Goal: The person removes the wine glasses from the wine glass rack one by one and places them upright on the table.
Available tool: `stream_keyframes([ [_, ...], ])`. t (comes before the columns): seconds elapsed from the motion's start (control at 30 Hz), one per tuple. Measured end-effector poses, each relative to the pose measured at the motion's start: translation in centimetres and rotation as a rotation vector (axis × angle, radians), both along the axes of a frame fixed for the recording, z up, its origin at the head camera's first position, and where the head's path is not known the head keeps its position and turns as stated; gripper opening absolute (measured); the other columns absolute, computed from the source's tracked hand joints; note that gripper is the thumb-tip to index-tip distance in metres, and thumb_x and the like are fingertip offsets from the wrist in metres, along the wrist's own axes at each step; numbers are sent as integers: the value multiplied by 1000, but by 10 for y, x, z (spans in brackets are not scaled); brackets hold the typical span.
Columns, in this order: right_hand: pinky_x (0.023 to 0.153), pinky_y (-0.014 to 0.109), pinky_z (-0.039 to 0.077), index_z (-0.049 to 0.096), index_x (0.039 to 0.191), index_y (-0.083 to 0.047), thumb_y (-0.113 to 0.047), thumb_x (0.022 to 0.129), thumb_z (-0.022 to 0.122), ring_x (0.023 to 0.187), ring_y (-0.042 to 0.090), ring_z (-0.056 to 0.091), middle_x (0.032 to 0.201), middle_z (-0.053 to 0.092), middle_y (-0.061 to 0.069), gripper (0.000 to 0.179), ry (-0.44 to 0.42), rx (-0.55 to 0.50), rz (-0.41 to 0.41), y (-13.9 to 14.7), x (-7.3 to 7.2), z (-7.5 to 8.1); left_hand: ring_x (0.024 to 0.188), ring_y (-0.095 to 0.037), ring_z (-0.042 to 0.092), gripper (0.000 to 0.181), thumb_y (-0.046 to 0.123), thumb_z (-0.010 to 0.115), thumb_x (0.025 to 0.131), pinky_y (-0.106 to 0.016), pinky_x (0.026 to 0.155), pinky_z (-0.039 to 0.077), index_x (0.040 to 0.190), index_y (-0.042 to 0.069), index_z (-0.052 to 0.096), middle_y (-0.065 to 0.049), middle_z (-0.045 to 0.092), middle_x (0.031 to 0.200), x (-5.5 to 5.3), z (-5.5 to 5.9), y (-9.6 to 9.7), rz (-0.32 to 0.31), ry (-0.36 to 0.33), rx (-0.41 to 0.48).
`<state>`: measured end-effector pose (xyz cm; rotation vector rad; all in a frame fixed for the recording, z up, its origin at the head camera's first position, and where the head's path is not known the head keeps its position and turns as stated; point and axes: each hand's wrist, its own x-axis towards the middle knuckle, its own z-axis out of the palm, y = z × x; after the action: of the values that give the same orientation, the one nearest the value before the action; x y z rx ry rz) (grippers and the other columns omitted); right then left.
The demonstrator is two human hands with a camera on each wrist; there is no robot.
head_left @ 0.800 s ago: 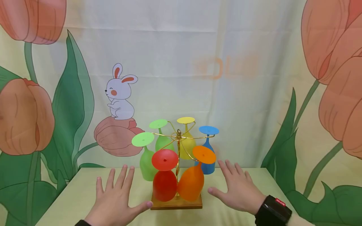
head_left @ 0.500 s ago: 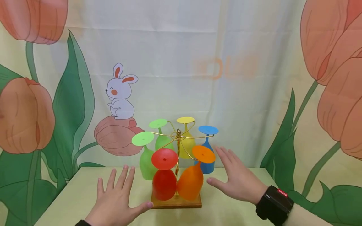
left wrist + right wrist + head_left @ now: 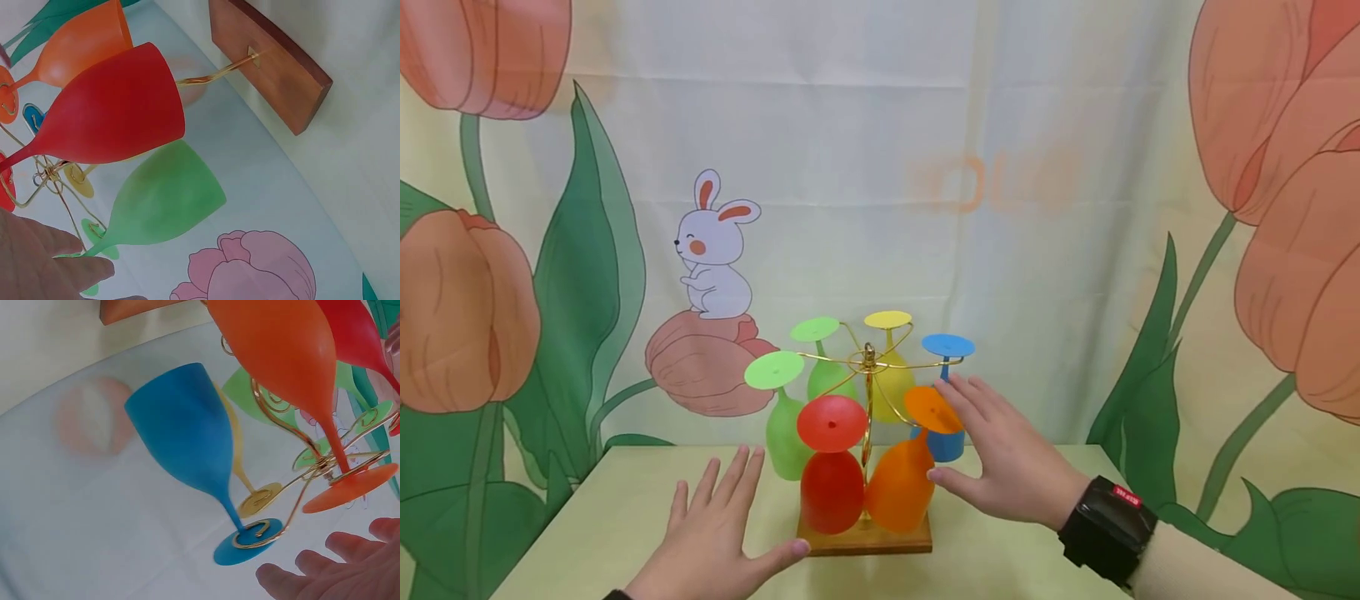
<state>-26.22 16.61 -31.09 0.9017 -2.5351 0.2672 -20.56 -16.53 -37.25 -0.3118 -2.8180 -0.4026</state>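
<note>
Plastic goblets hang upside down by their feet from a gold wire rack (image 3: pixel 869 360) on a wooden base (image 3: pixel 865 543). At the front are a red goblet (image 3: pixel 832 492) and an orange goblet (image 3: pixel 898 492). Two green goblets (image 3: pixel 786 433), a yellow goblet (image 3: pixel 897 392) and a blue goblet (image 3: pixel 949 344) hang around the sides and back. My right hand (image 3: pixel 1011 467), fingers extended, overlaps the orange foot and blue stem in the head view; the right wrist view shows its fingertips beside the orange foot. My left hand (image 3: pixel 711 525) spreads its fingers left of the rack, holding nothing.
The rack stands on a pale green tabletop (image 3: pixel 647 475). Behind it hangs a cloth backdrop (image 3: pixel 1037 292) printed with tulips and a rabbit (image 3: pixel 718 250). A black band (image 3: pixel 1108 531) circles my right wrist.
My right hand has moved left and slightly up, from beside the rack to the orange goblet's foot. My left hand has shifted slightly right. The goblets hang as before.
</note>
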Motion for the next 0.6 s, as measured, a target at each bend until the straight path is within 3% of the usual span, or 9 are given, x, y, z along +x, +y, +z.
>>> stream_keyframes([
  [0.17,102,46,26,13,144,-23,-64,76,50,132,25,20,146,19,-3,87,112,62,62,-21,3,8,128,-43,13,112,84,39,60,-66,94,8,143,11,20,-12,21,145,-2,-4,-2,-5,0,-10],
  [0.3,104,45,23,13,144,-22,-63,78,49,132,24,17,147,16,-2,86,144,89,138,-43,6,12,129,-40,13,114,84,43,59,-65,96,12,143,11,18,-10,19,146,-5,-5,-2,-44,-26,26],
  [0.47,104,40,24,15,144,-21,-56,77,56,133,22,16,146,20,-1,86,172,100,268,-70,8,17,131,-33,15,116,78,55,58,-60,96,24,144,17,6,-5,15,147,-8,-6,-3,-102,-76,202],
  [0.6,104,40,26,19,143,-19,-47,76,63,131,23,20,142,30,4,85,189,111,345,-84,8,23,130,-25,21,118,73,62,56,-56,93,34,143,27,-2,1,14,146,-9,-6,-3,-95,-128,343],
])
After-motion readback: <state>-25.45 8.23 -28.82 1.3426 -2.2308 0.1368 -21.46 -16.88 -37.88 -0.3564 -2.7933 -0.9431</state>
